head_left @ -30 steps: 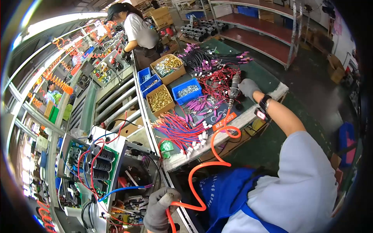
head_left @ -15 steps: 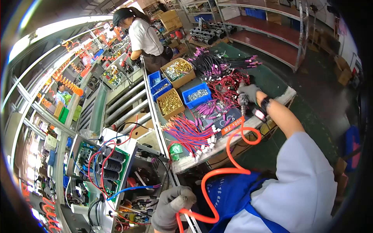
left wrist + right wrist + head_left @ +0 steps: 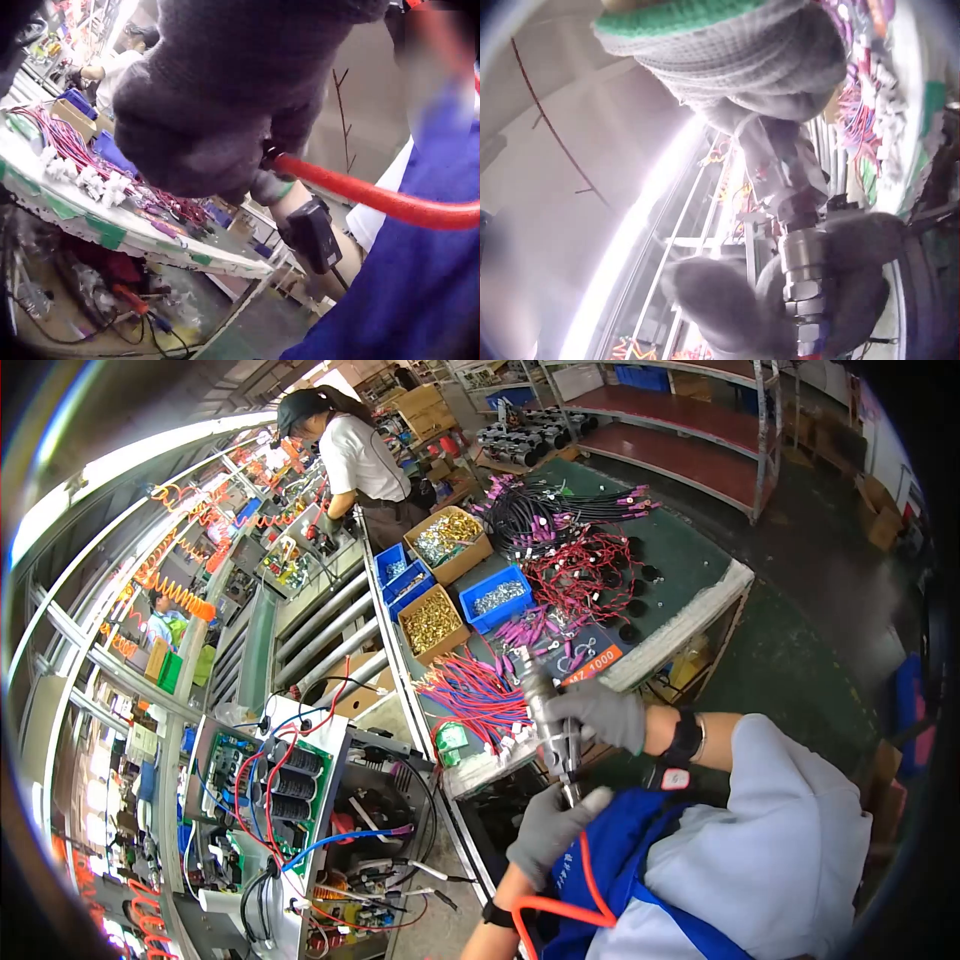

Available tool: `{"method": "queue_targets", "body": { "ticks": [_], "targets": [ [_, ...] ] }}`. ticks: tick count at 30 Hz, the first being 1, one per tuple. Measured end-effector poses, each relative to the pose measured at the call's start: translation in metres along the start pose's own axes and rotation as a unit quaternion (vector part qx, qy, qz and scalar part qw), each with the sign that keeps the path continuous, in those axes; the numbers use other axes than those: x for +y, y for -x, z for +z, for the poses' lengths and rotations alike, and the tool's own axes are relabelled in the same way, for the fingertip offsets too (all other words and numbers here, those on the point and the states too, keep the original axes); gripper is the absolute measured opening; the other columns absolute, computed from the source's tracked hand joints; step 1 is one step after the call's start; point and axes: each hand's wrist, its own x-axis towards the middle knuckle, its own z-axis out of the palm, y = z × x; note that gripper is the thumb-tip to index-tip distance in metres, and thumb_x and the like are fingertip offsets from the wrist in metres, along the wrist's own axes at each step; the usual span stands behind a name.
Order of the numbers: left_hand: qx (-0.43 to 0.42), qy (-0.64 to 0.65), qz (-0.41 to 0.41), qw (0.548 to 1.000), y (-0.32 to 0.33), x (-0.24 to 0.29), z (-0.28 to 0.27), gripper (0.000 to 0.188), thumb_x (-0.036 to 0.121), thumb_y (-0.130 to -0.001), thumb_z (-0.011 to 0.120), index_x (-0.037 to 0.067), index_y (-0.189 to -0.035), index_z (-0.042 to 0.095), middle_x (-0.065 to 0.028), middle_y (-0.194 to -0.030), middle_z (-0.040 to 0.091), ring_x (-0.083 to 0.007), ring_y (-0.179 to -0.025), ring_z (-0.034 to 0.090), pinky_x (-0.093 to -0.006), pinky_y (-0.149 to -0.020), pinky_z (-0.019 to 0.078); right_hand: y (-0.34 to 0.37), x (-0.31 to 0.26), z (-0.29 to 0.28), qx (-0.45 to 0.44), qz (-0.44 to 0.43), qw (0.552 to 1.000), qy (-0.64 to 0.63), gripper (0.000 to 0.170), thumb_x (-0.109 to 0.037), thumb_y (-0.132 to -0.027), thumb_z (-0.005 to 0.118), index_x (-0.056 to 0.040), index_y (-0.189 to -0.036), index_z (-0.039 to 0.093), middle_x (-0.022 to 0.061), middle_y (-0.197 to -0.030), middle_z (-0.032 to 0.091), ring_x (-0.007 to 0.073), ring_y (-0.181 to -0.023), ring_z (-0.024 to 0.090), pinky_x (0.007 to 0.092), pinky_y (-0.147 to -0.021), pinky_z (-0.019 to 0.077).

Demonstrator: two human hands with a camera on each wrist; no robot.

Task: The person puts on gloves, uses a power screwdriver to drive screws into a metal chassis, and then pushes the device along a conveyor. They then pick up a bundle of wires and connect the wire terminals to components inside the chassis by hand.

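Note:
My gloved right hand (image 3: pixel 606 718) grips the body of a silver air tool (image 3: pixel 537 685), held tilted over the table's near corner. At its lower end, the gloved left hand (image 3: pixel 553 832) holds the metal hose coupling (image 3: pixel 804 255). Its thumb lies on one side and its fingers on the other in the right wrist view. From that hand an orange-red air hose (image 3: pixel 375 196) runs toward the blue apron. Bundles of red and blue wires (image 3: pixel 470 695) with white connectors lie just beyond the tool.
On the table stand a blue bin (image 3: pixel 495 600) of silver parts and a cardboard box (image 3: pixel 432 625) of brass-coloured parts. An opened unit with a circuit board (image 3: pixel 285 780) sits at left, beside a roller conveyor (image 3: pixel 325 625). Another person (image 3: pixel 365 460) works farther back.
The right hand has brought the air tool from the table's far right side toward the body. My left hand has moved up and right, from the hose to the coupling.

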Motion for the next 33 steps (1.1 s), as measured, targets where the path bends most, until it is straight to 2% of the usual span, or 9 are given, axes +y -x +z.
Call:
{"method": "queue_targets", "body": {
  "ticks": [3,7,9,12,14,17,21,24,33],
  "targets": [
    [0.035,0.079,0.052,0.995,0.010,0.002,0.009,0.023,0.024,-0.087,0.075,0.002,-0.089,0.066,0.0058,-0.072,0.056,-0.0043,-0.066,0.047,-0.0242,-0.059,0.0395,0.009,-0.012,0.032,0.027,-0.112,0.981,0.154,0.040,-0.042,-0.082,0.069,-0.0031,-0.094,0.065,0.0003,-0.074,0.061,0.0083,-0.061,0.056,0.0251,-0.054,0.0453],
    [0.036,0.080,0.053,0.995,0.034,0.040,-0.005,0.023,0.023,-0.089,0.072,0.002,-0.093,0.066,0.0032,-0.078,0.059,-0.0060,-0.070,0.051,-0.0238,-0.065,0.0424,0.009,-0.015,0.068,-0.114,-0.241,0.964,0.015,0.047,-0.042,-0.091,0.059,-0.0002,-0.112,0.058,0.0082,-0.084,0.068,0.0169,-0.076,0.067,0.0299,-0.067,0.0531],
    [0.009,0.088,0.057,0.994,0.041,0.057,-0.012,0.025,0.025,-0.088,0.072,0.002,-0.096,0.066,0.0024,-0.080,0.060,-0.0067,-0.071,0.051,-0.0241,-0.066,0.0427,0.020,-0.034,0.092,-0.212,-0.119,0.954,-0.178,0.043,-0.041,-0.094,0.056,-0.0006,-0.110,0.058,0.0089,-0.083,0.068,0.0179,-0.071,0.068,0.0284,-0.064,0.0534],
    [0.065,0.119,-0.017,0.991,0.071,0.074,-0.049,0.027,0.020,-0.092,0.062,-0.002,-0.109,0.060,-0.0066,-0.091,0.061,-0.0138,-0.080,0.058,-0.0266,-0.068,0.0468,0.002,-0.036,0.102,-0.218,-0.126,0.959,-0.132,0.034,-0.037,-0.093,0.059,-0.0027,-0.096,0.060,0.0063,-0.077,0.064,0.0150,-0.064,0.065,0.0259,-0.059,0.0531],
    [0.178,0.117,0.111,0.971,0.093,0.072,-0.090,0.024,0.012,-0.089,0.058,-0.005,-0.104,0.060,-0.0101,-0.088,0.062,-0.0165,-0.074,0.060,-0.0264,-0.066,0.0490,-0.009,-0.049,0.106,-0.293,-0.059,0.943,-0.144,0.029,-0.033,-0.093,0.059,-0.0037,-0.090,0.061,0.0060,-0.074,0.063,0.0142,-0.060,0.063,0.0266,-0.055,0.0516],
    [0.304,0.272,0.147,0.901,0.136,0.072,-0.144,0.030,0.010,-0.091,0.056,-0.005,-0.117,0.059,-0.0118,-0.099,0.067,-0.0159,-0.081,0.065,-0.0259,-0.070,0.0533,-0.015,-0.067,0.125,-0.388,-0.021,0.915,-0.104,0.044,-0.029,-0.084,0.064,0.0009,-0.114,0.051,0.0071,-0.077,0.060,0.0159,-0.055,0.061,0.0290,-0.048,0.0516],
    [0.519,0.112,0.180,0.828,0.170,0.108,-0.186,0.035,0.028,-0.103,0.050,-0.001,-0.121,0.056,-0.0134,-0.102,0.067,-0.0097,-0.073,0.065,-0.0193,-0.052,0.0492,0.002,-0.074,0.169,-0.436,0.053,0.897,0.056,0.070,-0.020,-0.073,0.071,-0.0013,-0.133,0.041,0.0074,-0.077,0.054,0.0146,-0.056,0.059,0.0282,-0.049,0.0508],
    [0.529,0.090,0.147,0.831,0.196,0.097,-0.224,0.030,0.032,-0.100,0.054,0.002,-0.100,0.059,-0.0083,-0.090,0.065,-0.0080,-0.071,0.062,-0.0173,-0.047,0.0444,0.012,-0.078,0.192,-0.513,0.065,0.851,0.089,0.073,-0.023,-0.076,0.073,-0.0008,-0.136,0.039,0.0059,-0.082,0.054,0.0142,-0.058,0.058,0.0293,-0.051,0.0484],
    [0.469,0.227,0.187,0.832,0.202,0.075,-0.257,0.031,0.030,-0.099,0.058,0.000,-0.104,0.058,-0.0057,-0.075,0.062,-0.0097,-0.058,0.059,-0.0185,-0.044,0.0433,-0.001,-0.069,0.211,-0.543,0.057,0.835,0.068,0.068,-0.019,-0.076,0.073,-0.0014,-0.132,0.038,0.0043,-0.083,0.050,0.0134,-0.060,0.057,0.0308,-0.050,0.0493]
  ]
}}
